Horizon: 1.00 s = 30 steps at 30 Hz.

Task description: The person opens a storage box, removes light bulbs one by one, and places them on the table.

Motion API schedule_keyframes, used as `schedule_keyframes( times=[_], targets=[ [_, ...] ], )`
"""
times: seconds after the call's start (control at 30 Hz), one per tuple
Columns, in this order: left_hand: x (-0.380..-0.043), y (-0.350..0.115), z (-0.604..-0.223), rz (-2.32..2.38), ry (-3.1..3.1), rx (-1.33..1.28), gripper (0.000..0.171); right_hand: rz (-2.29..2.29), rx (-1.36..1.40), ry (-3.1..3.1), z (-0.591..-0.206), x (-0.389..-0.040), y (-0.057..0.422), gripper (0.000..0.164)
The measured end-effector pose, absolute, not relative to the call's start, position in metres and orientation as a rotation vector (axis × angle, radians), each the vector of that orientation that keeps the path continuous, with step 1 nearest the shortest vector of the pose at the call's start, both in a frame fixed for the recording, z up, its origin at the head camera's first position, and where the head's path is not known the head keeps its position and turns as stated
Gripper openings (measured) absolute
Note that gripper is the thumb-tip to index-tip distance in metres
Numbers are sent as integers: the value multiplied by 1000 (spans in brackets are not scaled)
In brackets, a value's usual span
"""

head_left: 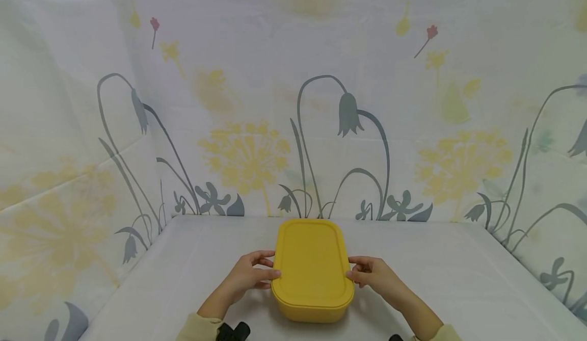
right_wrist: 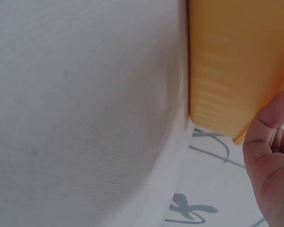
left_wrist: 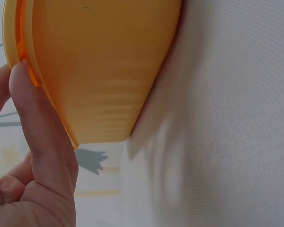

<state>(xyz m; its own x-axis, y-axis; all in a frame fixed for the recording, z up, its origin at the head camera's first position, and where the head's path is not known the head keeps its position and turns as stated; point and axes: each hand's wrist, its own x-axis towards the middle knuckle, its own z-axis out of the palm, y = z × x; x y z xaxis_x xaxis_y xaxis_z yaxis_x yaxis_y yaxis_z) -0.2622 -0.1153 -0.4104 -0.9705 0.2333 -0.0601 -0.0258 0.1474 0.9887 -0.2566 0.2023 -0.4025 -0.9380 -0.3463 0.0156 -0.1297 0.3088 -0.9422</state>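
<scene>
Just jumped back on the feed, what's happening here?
A person's left hand and right hand grip the edge of a yellow lid from opposite sides. The lid covers a yellow rectangular container, which stands on a white tabletop. I can't tell whether the lid is fully seated.

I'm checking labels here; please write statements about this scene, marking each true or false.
1. A flat yellow lid covers the yellow, round-cornered, plastic-looking box. True.
2. The bare left hand is clear of the lid. False: it grips the lid's edge.
3. The bare right hand touches the lid's edge. True.
4. The box stands on a black surface. False: it stands on a white surface.
5. The white backdrop shows printed flowers. True.
</scene>
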Motion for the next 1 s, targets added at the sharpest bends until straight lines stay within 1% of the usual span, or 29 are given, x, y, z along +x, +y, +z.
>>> schedule_keyframes(
  times=[0.3, 0.57, 1.0],
  targets=[
    [-263, -116, -407, 1951, 2210, 215, 66, -1733, -461, 2343, -397, -257, 204, 59],
    [-262, -118, -401, 1971, 2216, 232, 67, -1808, -392, 2235, -386, -256, 202, 64],
    [-263, -126, -389, 2007, 2215, 242, 66, -1880, -367, 2151, -369, -258, 193, 61]
  ],
)
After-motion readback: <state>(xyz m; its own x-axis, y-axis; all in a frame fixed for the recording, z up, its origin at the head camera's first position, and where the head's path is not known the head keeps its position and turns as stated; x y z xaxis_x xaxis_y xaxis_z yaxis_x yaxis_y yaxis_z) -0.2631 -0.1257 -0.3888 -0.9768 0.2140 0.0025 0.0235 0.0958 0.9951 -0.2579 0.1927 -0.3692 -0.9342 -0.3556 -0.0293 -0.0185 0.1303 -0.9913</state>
